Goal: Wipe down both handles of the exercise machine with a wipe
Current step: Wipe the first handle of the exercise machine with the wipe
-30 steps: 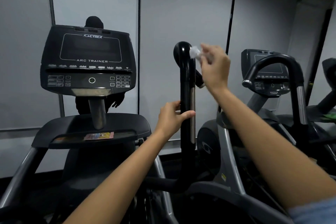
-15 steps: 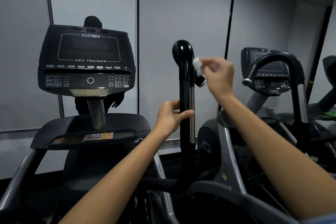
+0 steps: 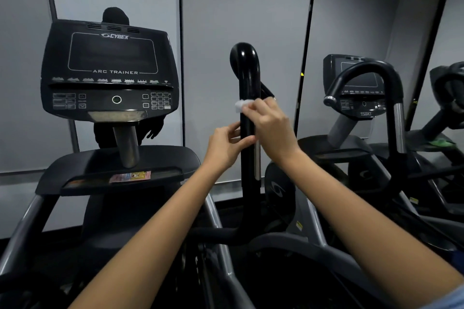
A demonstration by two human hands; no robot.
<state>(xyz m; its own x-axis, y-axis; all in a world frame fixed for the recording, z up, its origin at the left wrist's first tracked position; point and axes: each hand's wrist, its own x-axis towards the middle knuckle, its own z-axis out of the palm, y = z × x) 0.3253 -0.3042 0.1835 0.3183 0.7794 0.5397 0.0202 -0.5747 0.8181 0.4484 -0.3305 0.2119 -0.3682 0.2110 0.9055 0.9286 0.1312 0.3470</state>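
Two bare forearms rise from the bottom edge, a strip of blue sleeve [image 3: 449,298] at the lower right corner. Left hand [image 3: 226,147] grips the black upright handle [image 3: 247,78] just below mid-height, thumb lying across the near face, fingers curling behind the tube. Right hand [image 3: 272,125] sits directly above it, fingers curled and pinching a small white wipe [image 3: 242,104], which is pressed against the near-left face of the handle below its curved glossy top. A metal strip [image 3: 256,158] runs down the handle's right side under the right wrist. Step in hand, by my reading: wiping the right-side handle, working its upper shaft while the left hand steadies it. Next move likely calls for drawing the wipe further along the tube and round the back, the left hand giving way so the patch under it gets covered; then the other handle. Further back, the console [image 3: 110,70] marked Cybex Arc Trainer stands at left, with a tray [image 3: 100,170] beneath holding a coloured card [image 3: 130,177]. A neighbouring machine [image 3: 364,88] stands at right before grey wall panels [image 3: 238,7]. Hard to make out: the machine's left handle is out of view; the handle's base vanishes into darkness; left fingertips are hidden behind the tube; a dark figure shape behind the console may be a reflection, cannot tell.
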